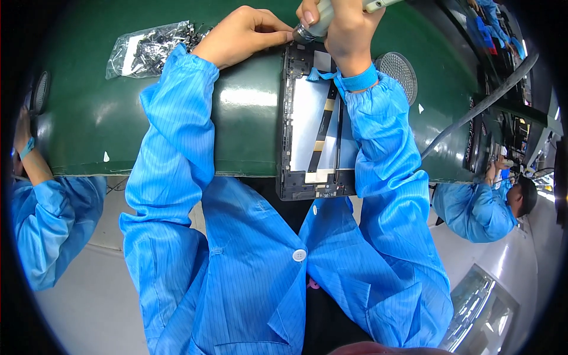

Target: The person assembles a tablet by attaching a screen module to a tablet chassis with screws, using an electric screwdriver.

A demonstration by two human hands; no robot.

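Note:
My right hand [349,38] is closed around a pale handheld electric screwdriver [322,22] with a metallic nose. The nose points down and left at the far left corner of an opened tablet-like device [300,112]. That device has a black frame, a silvery inner plate and a dark ribbon strip with tan bands; its near end overhangs the table edge. My left hand [242,36] is pinched, thumb and forefinger together beside the screwdriver's nose. Whatever sits between those fingertips is too small to make out. A blue strap [360,78] circles my right wrist.
A clear bag of small dark parts [151,50] lies left on the green table [245,139]. A round textured dish [397,74] is right of the device. A grey cable [479,106] crosses the right side. Co-workers in blue sit left [56,219] and right [479,210].

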